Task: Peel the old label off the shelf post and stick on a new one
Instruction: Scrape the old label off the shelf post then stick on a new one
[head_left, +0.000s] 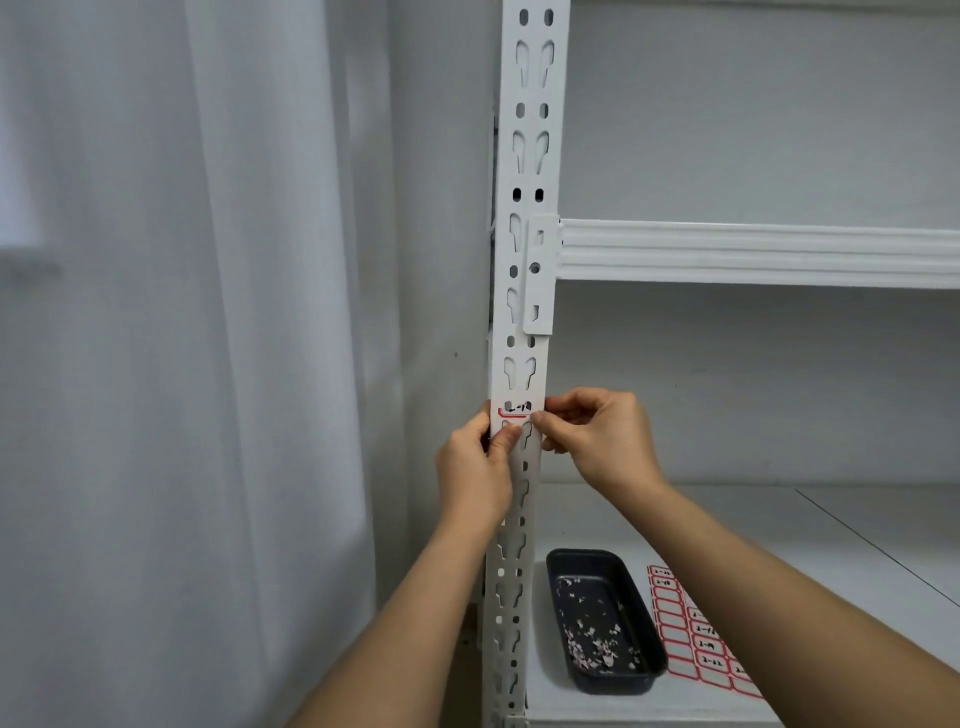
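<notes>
A white perforated shelf post (524, 234) runs up the middle of the view. A small white label (515, 409) with a red border and black handwriting sticks to it just above my hands. My left hand (475, 467) grips the post from the left, its thumb lying across the post's front right below the label. My right hand (592, 436) comes from the right with fingers curled, its fingertips pinching at the label's lower right edge. The label's lower part is hidden by my fingers.
A black tray (644, 603) holding several torn label scraps sits on the lower shelf board (779, 530). A sheet of red-bordered labels (680, 629) lies right of the tray, partly under my right forearm. A white shelf beam (753, 252) crosses above. A grey curtain (208, 312) hangs left.
</notes>
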